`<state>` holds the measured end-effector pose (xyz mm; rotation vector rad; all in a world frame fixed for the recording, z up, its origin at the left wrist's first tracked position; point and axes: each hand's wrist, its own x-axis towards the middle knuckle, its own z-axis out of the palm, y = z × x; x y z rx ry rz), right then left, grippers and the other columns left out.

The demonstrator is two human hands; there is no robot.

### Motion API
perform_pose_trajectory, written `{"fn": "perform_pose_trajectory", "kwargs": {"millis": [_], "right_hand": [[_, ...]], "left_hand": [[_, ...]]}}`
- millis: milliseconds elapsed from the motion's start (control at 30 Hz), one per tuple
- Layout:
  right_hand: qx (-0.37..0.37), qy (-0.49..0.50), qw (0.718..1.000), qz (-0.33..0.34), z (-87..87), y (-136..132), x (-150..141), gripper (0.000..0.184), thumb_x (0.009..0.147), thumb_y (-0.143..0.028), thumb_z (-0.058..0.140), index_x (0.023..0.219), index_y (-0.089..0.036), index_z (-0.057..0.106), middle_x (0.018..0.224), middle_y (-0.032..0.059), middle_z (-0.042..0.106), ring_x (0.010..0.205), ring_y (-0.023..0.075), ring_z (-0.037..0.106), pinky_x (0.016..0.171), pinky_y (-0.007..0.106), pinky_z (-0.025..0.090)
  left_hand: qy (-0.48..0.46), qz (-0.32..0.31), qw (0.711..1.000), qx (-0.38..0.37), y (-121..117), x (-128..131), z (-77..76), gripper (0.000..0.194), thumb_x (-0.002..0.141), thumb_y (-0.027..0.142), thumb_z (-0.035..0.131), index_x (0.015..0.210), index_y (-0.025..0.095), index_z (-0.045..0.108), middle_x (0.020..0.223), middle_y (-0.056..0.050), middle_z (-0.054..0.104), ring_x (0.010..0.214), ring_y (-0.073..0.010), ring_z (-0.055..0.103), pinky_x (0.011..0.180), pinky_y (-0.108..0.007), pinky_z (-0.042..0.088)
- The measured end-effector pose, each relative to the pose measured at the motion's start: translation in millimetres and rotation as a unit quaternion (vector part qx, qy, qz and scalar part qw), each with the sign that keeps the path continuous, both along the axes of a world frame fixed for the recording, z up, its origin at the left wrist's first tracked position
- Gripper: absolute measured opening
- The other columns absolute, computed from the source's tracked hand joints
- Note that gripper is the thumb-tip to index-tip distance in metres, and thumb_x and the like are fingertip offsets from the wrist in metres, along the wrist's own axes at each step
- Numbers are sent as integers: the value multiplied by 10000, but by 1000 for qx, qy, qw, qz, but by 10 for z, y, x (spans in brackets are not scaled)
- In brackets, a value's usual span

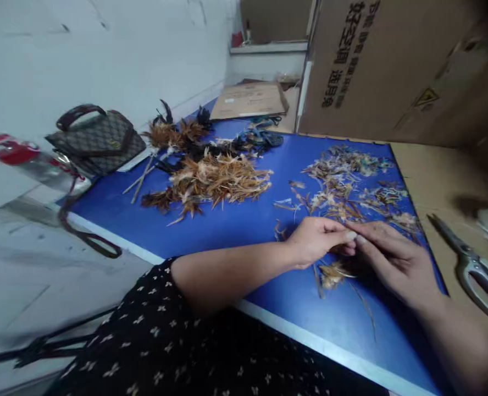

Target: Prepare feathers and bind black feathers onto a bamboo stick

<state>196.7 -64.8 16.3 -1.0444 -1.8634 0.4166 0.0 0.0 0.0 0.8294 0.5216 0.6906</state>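
Note:
My left hand (320,239) rests on the blue table top (236,231), its fingers closed in a pinch. My right hand (392,258) meets it fingertip to fingertip, fingers pressed together. Between and just below them lies a small bunch of brown feathers (332,274); whether either hand grips a feather there I cannot make out. A large pile of orange-brown feathers (215,181) lies to the left of centre. Scattered feather scraps (351,184) lie beyond my hands.
A patterned handbag (98,140) sits at the table's left edge beside a red and clear bottle (25,159). Metal scissors (472,267) lie on the brown surface at right. A big cardboard box (392,66) stands behind, and a flat one (250,100) farther back.

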Motion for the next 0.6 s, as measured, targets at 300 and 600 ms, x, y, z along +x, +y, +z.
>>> {"fn": "perform_pose_trajectory", "kwargs": {"millis": [300, 600], "right_hand": [[-75, 36, 996, -15, 64, -5, 67, 285, 1069, -341, 809, 1333, -387, 907, 1170, 60, 868, 1051, 225, 812, 927, 354, 674], [-64, 63, 994, -61, 40, 21, 95, 77, 994, -391, 890, 1001, -330, 938, 1060, 53, 840, 1048, 208, 796, 930, 305, 648]], "left_hand": [[18, -16, 999, 25, 12, -35, 50, 620, 591, 592, 1106, 837, 120, 788, 793, -38, 789, 726, -145, 751, 935, -411, 634], [53, -58, 996, 31, 24, -70, 95, 523, 627, 479, 1116, 855, 118, 814, 807, -44, 797, 745, -141, 754, 881, -353, 632]]}}
